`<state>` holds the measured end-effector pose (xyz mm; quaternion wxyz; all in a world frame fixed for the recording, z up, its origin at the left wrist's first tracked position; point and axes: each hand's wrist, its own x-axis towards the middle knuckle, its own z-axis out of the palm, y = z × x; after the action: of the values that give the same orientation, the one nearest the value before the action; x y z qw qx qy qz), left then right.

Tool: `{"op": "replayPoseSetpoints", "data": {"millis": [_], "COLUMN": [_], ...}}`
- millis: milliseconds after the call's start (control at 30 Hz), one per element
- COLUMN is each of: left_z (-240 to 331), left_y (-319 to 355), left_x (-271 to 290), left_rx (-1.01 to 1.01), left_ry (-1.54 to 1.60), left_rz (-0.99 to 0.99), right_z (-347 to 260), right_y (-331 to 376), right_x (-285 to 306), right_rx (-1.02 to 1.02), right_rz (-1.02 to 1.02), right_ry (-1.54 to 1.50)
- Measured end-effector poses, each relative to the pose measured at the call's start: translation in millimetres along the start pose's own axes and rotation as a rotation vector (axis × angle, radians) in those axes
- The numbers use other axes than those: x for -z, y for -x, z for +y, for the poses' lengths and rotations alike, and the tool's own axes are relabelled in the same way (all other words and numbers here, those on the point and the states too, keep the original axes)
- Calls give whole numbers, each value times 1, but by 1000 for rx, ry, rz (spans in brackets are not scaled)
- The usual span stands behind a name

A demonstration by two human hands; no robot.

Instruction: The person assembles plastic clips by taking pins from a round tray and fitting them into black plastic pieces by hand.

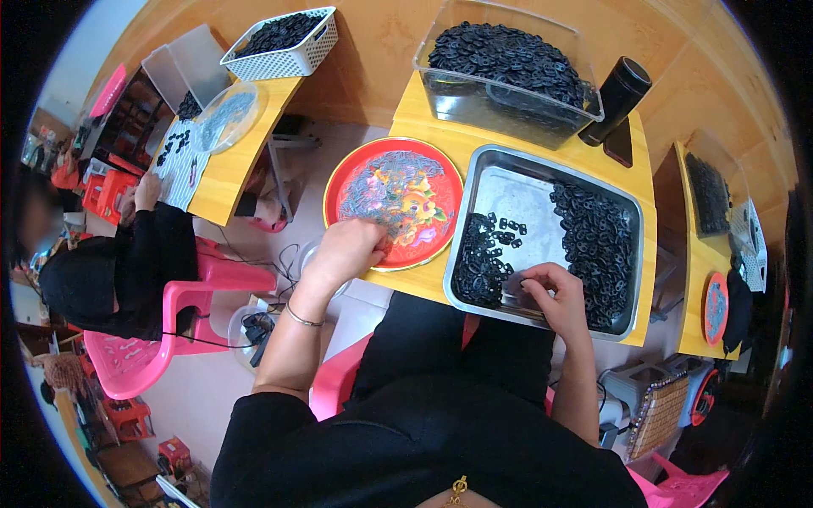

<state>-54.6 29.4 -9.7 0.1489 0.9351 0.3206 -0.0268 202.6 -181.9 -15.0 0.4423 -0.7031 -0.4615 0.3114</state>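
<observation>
My left hand is closed at the near edge of a round red tray with a flower pattern. Its fingertips touch thin grey metal pins scattered there; whatever they pinch is hidden. Inside a rectangular metal tray, my right hand holds a small black piece between thumb and forefinger. Loose black oval pieces fill the tray's right side. Along its left lies a pile of black pieces, a few of which sit apart from the rest.
Behind the metal tray stands a clear bin heaped with black pieces, beside a black flask and a phone. At the left, another person works at a table near a pink chair. A white basket stands beyond.
</observation>
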Motion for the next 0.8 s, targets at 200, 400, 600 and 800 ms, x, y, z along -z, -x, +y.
{"op": "replayPoseSetpoints", "data": {"millis": [200,400,600,800], "left_z": [11,11,11,27], "left_y": [-9,-18,-17,-16], "left_x": [2,-6,-1,-3], "left_rx": [65,-3,-27,36], "left_ry": [-33,4,440,918], "left_rz": [-47,59,264,280], "right_z": [1,-1,6,12], "right_y": [0,-2,-2,-5], "right_x": [1,4,5,-3], "right_rx": [0,7,73,0], "right_rz": [13,33,104,122], "right_ry": [22,32,39,-77]}}
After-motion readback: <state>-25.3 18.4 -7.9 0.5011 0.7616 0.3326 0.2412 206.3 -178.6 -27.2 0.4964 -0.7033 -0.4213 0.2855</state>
